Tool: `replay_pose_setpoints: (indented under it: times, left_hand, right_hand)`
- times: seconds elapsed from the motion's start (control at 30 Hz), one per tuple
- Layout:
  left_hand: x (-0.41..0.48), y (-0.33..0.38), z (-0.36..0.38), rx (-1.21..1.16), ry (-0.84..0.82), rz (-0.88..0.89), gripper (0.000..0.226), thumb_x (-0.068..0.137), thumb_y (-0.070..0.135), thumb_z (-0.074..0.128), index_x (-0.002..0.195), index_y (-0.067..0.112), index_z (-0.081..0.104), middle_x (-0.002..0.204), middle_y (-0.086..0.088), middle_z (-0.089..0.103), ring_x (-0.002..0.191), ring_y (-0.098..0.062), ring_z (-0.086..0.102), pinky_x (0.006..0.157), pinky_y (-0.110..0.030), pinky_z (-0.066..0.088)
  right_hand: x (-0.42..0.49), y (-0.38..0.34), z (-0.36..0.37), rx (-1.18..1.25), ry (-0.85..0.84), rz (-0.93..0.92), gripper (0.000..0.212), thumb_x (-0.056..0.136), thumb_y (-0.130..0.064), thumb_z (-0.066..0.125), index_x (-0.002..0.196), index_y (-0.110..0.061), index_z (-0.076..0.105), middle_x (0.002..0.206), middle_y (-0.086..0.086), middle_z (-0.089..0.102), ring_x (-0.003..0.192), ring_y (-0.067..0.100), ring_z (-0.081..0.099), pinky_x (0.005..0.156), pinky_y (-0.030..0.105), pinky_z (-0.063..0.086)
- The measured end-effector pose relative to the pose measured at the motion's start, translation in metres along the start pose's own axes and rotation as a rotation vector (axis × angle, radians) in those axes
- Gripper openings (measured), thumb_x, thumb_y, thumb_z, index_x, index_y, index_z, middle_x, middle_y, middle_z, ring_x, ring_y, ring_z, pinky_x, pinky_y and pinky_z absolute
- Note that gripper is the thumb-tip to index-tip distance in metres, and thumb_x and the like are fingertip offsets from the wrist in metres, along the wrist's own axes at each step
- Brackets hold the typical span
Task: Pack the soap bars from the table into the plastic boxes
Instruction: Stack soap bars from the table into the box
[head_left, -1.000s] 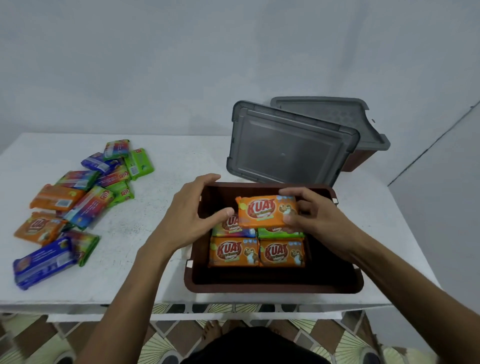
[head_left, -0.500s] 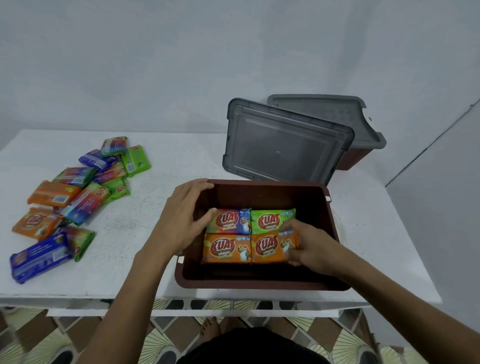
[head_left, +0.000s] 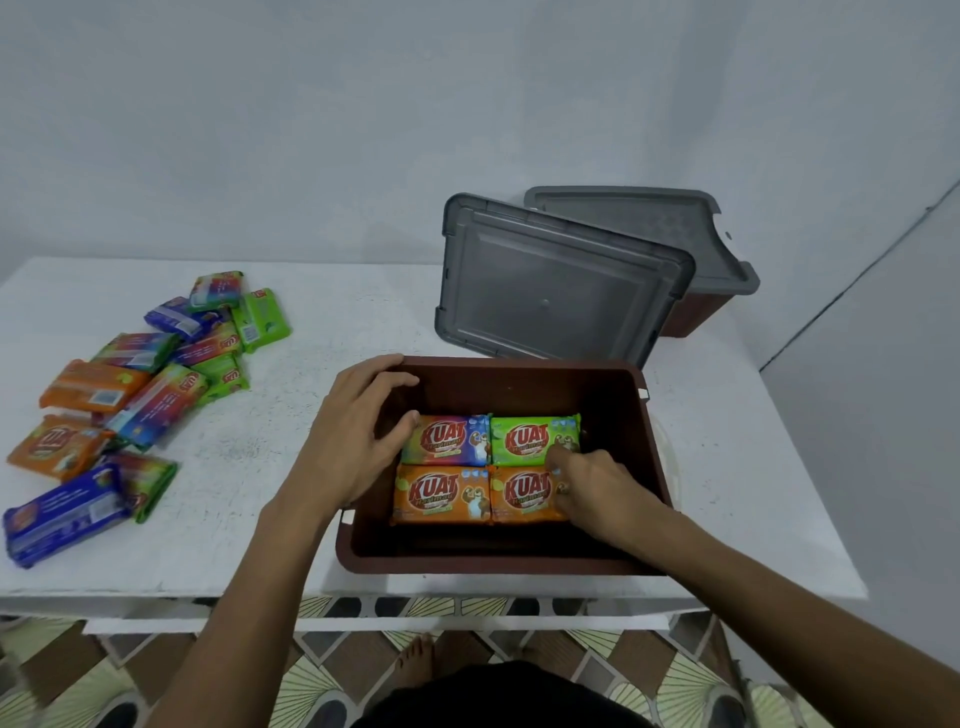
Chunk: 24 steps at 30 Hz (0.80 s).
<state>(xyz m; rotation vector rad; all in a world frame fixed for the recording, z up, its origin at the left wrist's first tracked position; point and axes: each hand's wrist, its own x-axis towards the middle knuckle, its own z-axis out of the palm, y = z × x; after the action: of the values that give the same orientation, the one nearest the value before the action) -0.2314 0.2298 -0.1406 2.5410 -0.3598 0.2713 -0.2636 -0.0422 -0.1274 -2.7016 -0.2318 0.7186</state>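
From the head view we count two brown boxes on the white table. The open box stands at the near edge. The far box stands behind it to the right, with one grey lid on top. A second grey lid leans upright between the two.

Four soap bars show face up inside the open box, in two rows of two: a multicoloured bar and a green bar at the back, and a left orange bar and a right orange bar in front. The loose pile on the left of the table holds eleven bars as far as we can count, though they overlap.

Our left hand grips the left wall of the open box, fingers curled over the rim and thumb inside by the multicoloured bar. Our right hand is inside the box, bent fingers on the right end of the right orange bar. We cannot tell whether they pinch it or only press.

A second ago both hands held that orange bar above the box. Half a second ago it was already down, and the left hand was on the wall.
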Motion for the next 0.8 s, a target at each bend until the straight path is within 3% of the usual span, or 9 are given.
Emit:
replay_pose_setpoints:
  times: [0.13,0.23,0.37,0.47,0.67,0.8]
  left_hand:
    - [-0.001,-0.002,0.001,0.007,-0.004,0.011,0.042,0.09,0.045,0.045,0.121,0.021,0.059,0.142,0.003,0.045,0.132,-0.014,0.035,0.106,-0.026,0.028]
    - [-0.003,-0.002,0.001,0.001,0.012,0.015,0.044,0.09,0.047,0.042,0.119,0.021,0.06,0.142,0.002,0.045,0.132,-0.015,0.035,0.106,-0.028,0.029]
    - [-0.007,-0.005,-0.001,-0.012,0.028,-0.034,0.039,0.089,0.044,0.048,0.12,0.023,0.06,0.144,0.002,0.043,0.133,-0.015,0.035,0.106,-0.027,0.028]
    - [-0.015,-0.01,-0.007,-0.067,0.001,-0.048,0.039,0.09,0.046,0.047,0.123,0.027,0.058,0.145,0.007,0.041,0.132,-0.011,0.038,0.104,-0.027,0.033]
    - [-0.042,-0.035,-0.032,-0.173,-0.005,-0.057,0.026,0.099,0.038,0.046,0.123,0.033,0.054,0.132,0.015,0.053,0.108,0.001,0.056,0.082,-0.019,0.045]
    - [-0.063,-0.072,-0.054,-0.114,0.019,-0.175,0.027,0.097,0.041,0.048,0.122,0.034,0.055,0.126,0.017,0.056,0.105,0.004,0.056,0.082,-0.021,0.047]
  right_hand:
    - [0.0,0.002,-0.003,0.039,-0.022,-0.011,0.041,0.094,-0.02,0.059,0.134,-0.015,0.049,0.138,0.008,0.053,0.119,0.024,0.058,0.099,0.034,0.05]
    - [-0.001,0.001,-0.006,-0.015,-0.029,0.026,0.049,0.093,-0.034,0.061,0.138,-0.022,0.047,0.138,0.005,0.054,0.117,0.023,0.059,0.098,0.037,0.051]
    - [-0.005,-0.011,-0.015,-0.213,0.073,0.089,0.055,0.092,-0.051,0.053,0.141,-0.028,0.041,0.133,0.003,0.057,0.109,0.022,0.063,0.09,0.037,0.054]
    - [-0.003,-0.03,-0.025,-0.183,0.12,0.07,0.056,0.091,-0.053,0.053,0.141,-0.031,0.04,0.133,-0.001,0.058,0.109,0.018,0.064,0.089,0.035,0.056]
    - [0.009,-0.091,-0.041,0.078,0.129,-0.149,0.047,0.092,-0.046,0.057,0.136,-0.031,0.049,0.12,-0.001,0.066,0.095,0.011,0.065,0.083,0.033,0.057]
    - [0.034,-0.134,-0.035,0.127,0.259,-0.29,0.041,0.091,-0.047,0.058,0.129,-0.032,0.055,0.11,-0.002,0.07,0.094,0.012,0.066,0.086,0.038,0.057]
